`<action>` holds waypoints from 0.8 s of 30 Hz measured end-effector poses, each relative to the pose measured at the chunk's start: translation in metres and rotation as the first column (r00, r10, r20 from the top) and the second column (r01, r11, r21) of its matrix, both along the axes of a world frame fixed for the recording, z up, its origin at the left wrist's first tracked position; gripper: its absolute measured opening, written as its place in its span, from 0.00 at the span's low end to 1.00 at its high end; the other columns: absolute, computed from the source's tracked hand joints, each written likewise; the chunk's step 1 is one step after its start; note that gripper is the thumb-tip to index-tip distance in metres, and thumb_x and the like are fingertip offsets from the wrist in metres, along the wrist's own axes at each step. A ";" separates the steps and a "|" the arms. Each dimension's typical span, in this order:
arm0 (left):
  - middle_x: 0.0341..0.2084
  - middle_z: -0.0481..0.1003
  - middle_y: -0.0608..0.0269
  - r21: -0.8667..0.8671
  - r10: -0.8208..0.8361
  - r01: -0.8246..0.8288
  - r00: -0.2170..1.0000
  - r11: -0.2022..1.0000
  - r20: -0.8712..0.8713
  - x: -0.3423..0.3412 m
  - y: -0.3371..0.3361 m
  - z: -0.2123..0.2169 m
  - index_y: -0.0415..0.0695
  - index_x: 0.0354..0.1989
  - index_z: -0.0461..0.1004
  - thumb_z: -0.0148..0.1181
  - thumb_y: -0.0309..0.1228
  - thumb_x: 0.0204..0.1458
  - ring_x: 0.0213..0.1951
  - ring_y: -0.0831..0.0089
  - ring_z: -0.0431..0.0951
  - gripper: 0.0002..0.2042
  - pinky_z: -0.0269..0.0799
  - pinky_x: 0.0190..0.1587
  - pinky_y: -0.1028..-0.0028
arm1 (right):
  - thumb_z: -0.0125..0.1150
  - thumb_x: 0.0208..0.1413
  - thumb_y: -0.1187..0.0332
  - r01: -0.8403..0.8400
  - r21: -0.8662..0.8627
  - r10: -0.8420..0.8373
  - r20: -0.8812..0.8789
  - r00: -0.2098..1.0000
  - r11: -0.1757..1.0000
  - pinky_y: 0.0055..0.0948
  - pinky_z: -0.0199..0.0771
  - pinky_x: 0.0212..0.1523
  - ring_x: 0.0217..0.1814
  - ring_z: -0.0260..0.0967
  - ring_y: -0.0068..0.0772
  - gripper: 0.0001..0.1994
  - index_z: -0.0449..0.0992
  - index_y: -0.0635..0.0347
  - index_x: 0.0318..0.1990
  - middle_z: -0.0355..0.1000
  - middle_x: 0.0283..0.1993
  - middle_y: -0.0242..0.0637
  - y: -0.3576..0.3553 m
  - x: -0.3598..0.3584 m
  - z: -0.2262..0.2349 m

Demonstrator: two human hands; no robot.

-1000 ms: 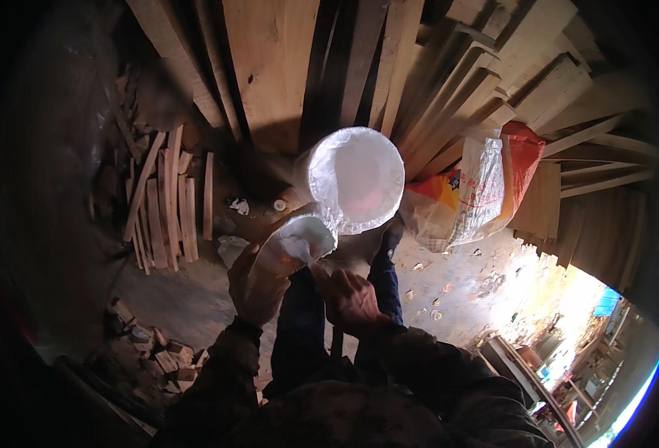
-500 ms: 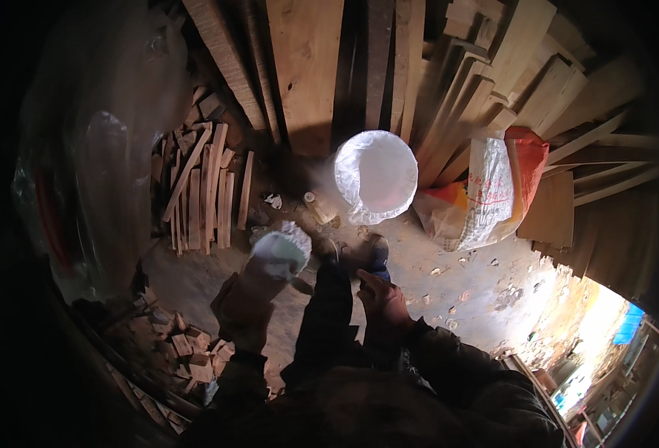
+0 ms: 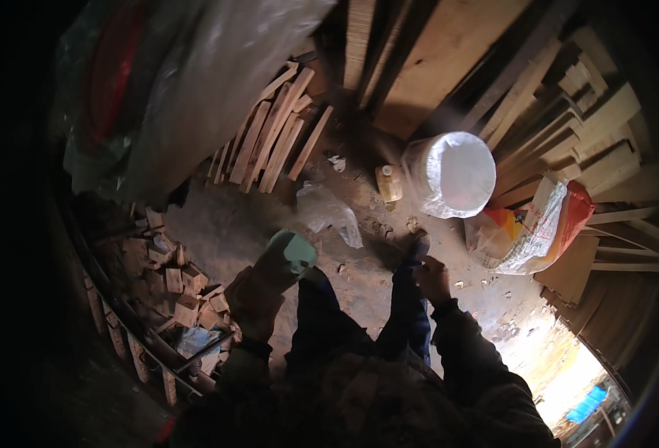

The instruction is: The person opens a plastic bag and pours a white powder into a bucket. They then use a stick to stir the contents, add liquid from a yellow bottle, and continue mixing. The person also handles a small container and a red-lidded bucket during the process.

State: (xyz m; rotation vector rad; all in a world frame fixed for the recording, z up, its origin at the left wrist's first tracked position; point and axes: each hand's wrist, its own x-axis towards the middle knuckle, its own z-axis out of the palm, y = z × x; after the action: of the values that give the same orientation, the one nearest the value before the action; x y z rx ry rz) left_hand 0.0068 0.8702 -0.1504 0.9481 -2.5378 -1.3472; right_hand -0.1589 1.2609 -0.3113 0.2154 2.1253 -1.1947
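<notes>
Head view, looking down at a person standing on a dirt floor in a dim wood store.

Left hand: closed around a pale, whitish-green object, perhaps a small container or a wad of cloth; too dark to tell which. Object sits at the top of the fist, at about 7 o'clock from frame centre.

Right hand: held low beside the right leg, at about 4 o'clock. Fingers look partly curled, but whether it grips anything I cannot tell.

Outward from the hands:
- crumpled clear plastic bag on the floor, just beyond the left hand
- small yellow jug at 12 o'clock, just beside a white bucket covered with plastic
- printed sack with red and orange at 3 o'clock
- short wooden slats leaning at 11 o'clock, long planks stacked behind
- offcut blocks heaped at 8 o'clock

Risks, as judged: light is poor and the floor is littered, so a foot could catch the loose bag or the offcuts. The pale object rides high in the fist; a slack grip could drop it into the dirt.
</notes>
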 end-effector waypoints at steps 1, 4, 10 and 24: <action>0.65 0.71 0.48 -0.094 -0.058 0.057 0.998 0.994 -0.016 0.011 -0.024 -0.007 0.37 0.69 0.67 0.81 0.25 0.42 0.63 0.54 0.74 0.42 0.73 0.65 0.59 | 0.60 0.64 0.70 -0.005 -0.037 0.003 -0.039 0.999 0.999 0.28 0.76 0.27 0.27 0.75 0.23 0.18 0.80 0.69 0.59 0.79 0.29 0.35 -0.020 -0.002 0.004; 0.64 0.71 0.50 -0.096 -0.091 0.087 0.995 0.992 -0.041 0.051 -0.099 -0.029 0.38 0.70 0.66 0.81 0.27 0.43 0.63 0.55 0.75 0.43 0.74 0.64 0.60 | 0.63 0.63 0.70 0.183 -0.186 -0.175 0.062 0.983 0.965 0.27 0.74 0.26 0.27 0.76 0.24 0.17 0.82 0.68 0.56 0.80 0.32 0.36 -0.091 -0.004 0.023; 0.61 0.73 0.53 -0.156 0.119 -0.155 0.969 0.976 -0.215 0.126 -0.194 -0.010 0.41 0.68 0.68 0.84 0.30 0.40 0.61 0.57 0.76 0.43 0.75 0.64 0.60 | 0.61 0.62 0.74 0.119 -0.286 -0.142 -0.062 0.988 0.951 0.26 0.77 0.29 0.30 0.78 0.26 0.23 0.76 0.71 0.65 0.82 0.35 0.40 -0.277 -0.029 0.138; 0.62 0.70 0.57 0.124 0.536 -0.528 0.775 0.840 -0.336 0.235 -0.274 0.001 0.42 0.70 0.63 0.85 0.22 0.36 0.64 0.58 0.72 0.49 0.70 0.68 0.60 | 0.68 0.66 0.55 0.047 -0.667 -0.220 -0.179 0.959 0.743 0.31 0.73 0.25 0.28 0.79 0.34 0.17 0.77 0.61 0.48 0.80 0.34 0.42 -0.549 -0.179 0.324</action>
State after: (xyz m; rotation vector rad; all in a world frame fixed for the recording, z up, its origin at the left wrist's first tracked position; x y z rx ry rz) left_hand 0.2422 0.5962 -0.1489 1.1800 -1.7922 -1.2267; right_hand -0.3383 0.7120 0.0131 -0.1133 1.7543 -2.0750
